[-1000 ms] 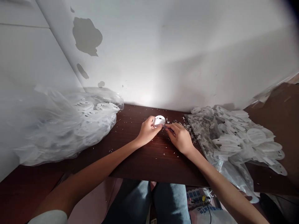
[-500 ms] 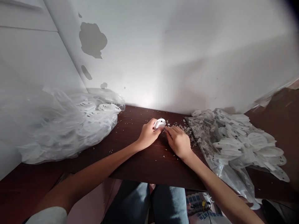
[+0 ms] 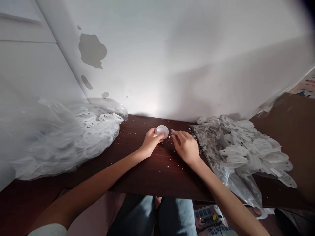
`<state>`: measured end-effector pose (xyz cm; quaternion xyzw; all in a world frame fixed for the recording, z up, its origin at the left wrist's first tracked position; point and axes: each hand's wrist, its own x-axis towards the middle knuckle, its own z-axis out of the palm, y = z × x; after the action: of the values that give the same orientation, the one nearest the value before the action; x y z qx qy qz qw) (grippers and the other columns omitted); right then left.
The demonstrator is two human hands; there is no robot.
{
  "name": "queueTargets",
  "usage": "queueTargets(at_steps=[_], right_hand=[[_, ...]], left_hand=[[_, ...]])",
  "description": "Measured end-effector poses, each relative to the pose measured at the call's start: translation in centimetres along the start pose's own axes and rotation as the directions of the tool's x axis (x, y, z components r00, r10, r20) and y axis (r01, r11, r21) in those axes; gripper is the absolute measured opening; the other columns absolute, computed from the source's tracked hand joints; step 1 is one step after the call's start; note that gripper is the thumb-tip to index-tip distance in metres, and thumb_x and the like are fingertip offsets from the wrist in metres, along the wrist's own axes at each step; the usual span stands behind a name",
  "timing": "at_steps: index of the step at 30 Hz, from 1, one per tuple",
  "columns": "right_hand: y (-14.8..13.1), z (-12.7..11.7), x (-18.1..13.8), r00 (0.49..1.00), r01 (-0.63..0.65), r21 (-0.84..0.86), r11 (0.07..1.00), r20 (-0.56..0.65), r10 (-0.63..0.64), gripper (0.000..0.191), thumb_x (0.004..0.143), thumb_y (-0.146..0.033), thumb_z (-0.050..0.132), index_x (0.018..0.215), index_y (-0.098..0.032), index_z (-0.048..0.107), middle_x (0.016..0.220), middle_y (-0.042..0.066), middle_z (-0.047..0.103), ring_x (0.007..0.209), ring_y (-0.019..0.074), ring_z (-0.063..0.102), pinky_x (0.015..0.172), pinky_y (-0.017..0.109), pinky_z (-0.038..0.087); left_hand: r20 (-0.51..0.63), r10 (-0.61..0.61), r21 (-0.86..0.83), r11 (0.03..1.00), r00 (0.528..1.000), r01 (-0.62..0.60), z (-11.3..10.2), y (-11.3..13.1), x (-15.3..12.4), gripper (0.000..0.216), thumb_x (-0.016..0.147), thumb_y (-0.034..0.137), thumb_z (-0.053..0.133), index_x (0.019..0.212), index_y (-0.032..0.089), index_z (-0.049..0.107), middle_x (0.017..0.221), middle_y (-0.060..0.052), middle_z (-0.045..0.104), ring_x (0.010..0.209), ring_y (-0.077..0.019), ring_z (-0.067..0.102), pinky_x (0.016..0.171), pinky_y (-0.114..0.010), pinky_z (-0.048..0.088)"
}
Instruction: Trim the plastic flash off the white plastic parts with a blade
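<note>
A: Position of the white disc (image 3: 164, 129)?

B: Raised over the worktop (image 3: 157, 178), between my hands, gripped by the left hand (image 3: 148, 143): thumb laid across the near face, fingers at the left edge and behind.

A: And the right hand (image 3: 187, 148)?

B: Just beside the disc, apart from it. Fingers curled, tips drawn in toward the thumb; too small a view to tell if they pinch anything or quite meet.

A: Expected handling?

B: My estimate: light, thin, probably stiff plastic. The smooth face may slip under a dry thumb. The small dark slot (image 3: 161, 127) looks the likeliest weak spot, so I judge flexing there unwise.

A: Best hold?

B: By the rim, thumb flat near the lower edge, slot uncovered, far edge free.
</note>
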<state>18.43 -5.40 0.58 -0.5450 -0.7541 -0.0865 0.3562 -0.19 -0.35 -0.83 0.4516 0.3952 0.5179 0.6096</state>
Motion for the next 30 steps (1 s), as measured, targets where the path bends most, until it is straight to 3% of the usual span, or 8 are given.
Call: queueTargets(at_steps=[7, 14, 17, 20, 23, 25, 27, 30], right_hand=[[1.7, -1.1, 1.0, 0.975, -0.171, 0.294, 0.94, -0.089, 0.205, 0.029, 0.105, -0.038, 0.052, 0.113, -0.019, 0.073, 0.106, 0.011, 0.077, 0.092, 0.0252, 0.072, 0.082, 0.036, 0.055], [0.5, -0.9, 0.6, 0.99, -0.128, 0.366, 0.922, -0.012, 0.143, 0.026, 0.105, -0.038, 0.052, 0.107, -0.02, 0.07, 0.101, 0.009, 0.075, 0.093, 0.0243, 0.069, 0.084, 0.035, 0.05], [-0.5, -1.1, 0.5, 0.989, -0.143, 0.399, 0.906, 0.019, 0.148, 0.028, 0.104, -0.044, 0.055, 0.098, -0.021, 0.07, 0.093, 0.007, 0.073, 0.085, 0.0223, 0.065, 0.078, 0.033, 0.047], [-1.2, -1.3, 0.5, 0.977, -0.21, 0.463, 0.861, 0.117, 0.176, 0.04, 0.102, -0.052, 0.059, 0.077, -0.021, 0.063, 0.073, 0.002, 0.061, 0.069, 0.0178, 0.053, 0.066, 0.031, 0.039], [-1.3, -1.2, 0.6, 0.929, -0.364, 0.614, 0.7, 0.297, 0.222, 0.048, 0.101, -0.06, 0.056, 0.073, -0.021, 0.06, 0.063, -0.002, 0.047, 0.06, 0.0147, 0.041, 0.058, 0.03, 0.032], [-1.0, -0.9, 0.6, 0.882, -0.469, 0.693, 0.548, 0.4, 0.248, 0.047, 0.098, -0.063, 0.059, 0.077, -0.021, 0.062, 0.062, -0.004, 0.043, 0.056, 0.0134, 0.037, 0.053, 0.028, 0.029], [-0.6, -0.5, 0.5, 0.852, -0.523, 0.731, 0.438, 0.454, 0.259, 0.043, 0.092, -0.062, 0.066, 0.078, -0.022, 0.06, 0.062, -0.006, 0.041, 0.054, 0.0123, 0.034, 0.05, 0.027, 0.027], [-0.1, 0.0, 0.5, 0.837, -0.546, 0.756, 0.36, 0.478, 0.266, 0.04, 0.089, -0.057, 0.071, 0.076, -0.023, 0.054, 0.06, -0.007, 0.039, 0.052, 0.0114, 0.03, 0.048, 0.027, 0.025]], left_hand=[[0.028, -0.006, 0.024, 1.0, 1.0, 0.005, -0.6, 0.5, 0.2, 0.049, 0.073, 0.035, 0.09, 0.112, 0.018, 0.064, 0.109, -0.009, 0.074, 0.093, -0.0184, 0.072, 0.079, -0.03, 0.053], [0.061, 0.121, 0.282, 0.95, 0.991, -0.133, -0.5, 0.5, -0.2, 0.034, 0.08, 0.03, 0.081, 0.106, 0.019, 0.063, 0.102, -0.006, 0.073, 0.092, -0.0192, 0.069, 0.077, -0.03, 0.052], [0.092, 0.265, 0.461, 0.843, 0.96, -0.277, -0.7, 0.6, -0.4, 0.025, 0.083, 0.026, 0.076, 0.103, 0.021, 0.061, 0.092, -0.002, 0.071, 0.082, -0.0177, 0.068, 0.071, -0.029, 0.051], [0.268, 0.477, 0.648, 0.554, 0.837, -0.523, -1.0, 0.8, -0.7, 0.019, 0.088, 0.022, 0.071, 0.104, 0.021, 0.061, 0.09, -0.002, 0.071, 0.078, -0.0179, 0.067, 0.068, -0.03, 0.05], [0.561, 0.572, 0.68, 0.094, 0.598, -0.727, -1.2, 0.9, -0.9, 0.014, 0.093, 0.013, 0.063, 0.104, 0.022, 0.064, 0.093, -0.004, 0.072, 0.085, -0.0203, 0.069, 0.076, -0.034, 0.052], [0.664, 0.572, 0.65, -0.121, 0.482, -0.751, -1.4, 0.9, -0.8, 0.021, 0.094, 0.008, 0.06, 0.106, 0.023, 0.067, 0.098, -0.005, 0.073, 0.093, -0.0216, 0.071, 0.083, -0.036, 0.053], [0.692, 0.578, 0.636, -0.203, 0.434, -0.744, -1.6, 1.1, -0.7, 0.026, 0.094, 0.005, 0.06, 0.11, 0.025, 0.068, 0.108, -0.006, 0.074, 0.102, -0.023, 0.071, 0.088, -0.039, 0.054], [0.664, 0.593, 0.63, -0.115, 0.456, -0.768, -1.8, 1.4, -0.6, 0.035, 0.091, 0.01, 0.067, 0.123, 0.025, 0.064, 0.129, -0.01, 0.071, 0.12, -0.028, 0.067, 0.101, -0.046, 0.053]])
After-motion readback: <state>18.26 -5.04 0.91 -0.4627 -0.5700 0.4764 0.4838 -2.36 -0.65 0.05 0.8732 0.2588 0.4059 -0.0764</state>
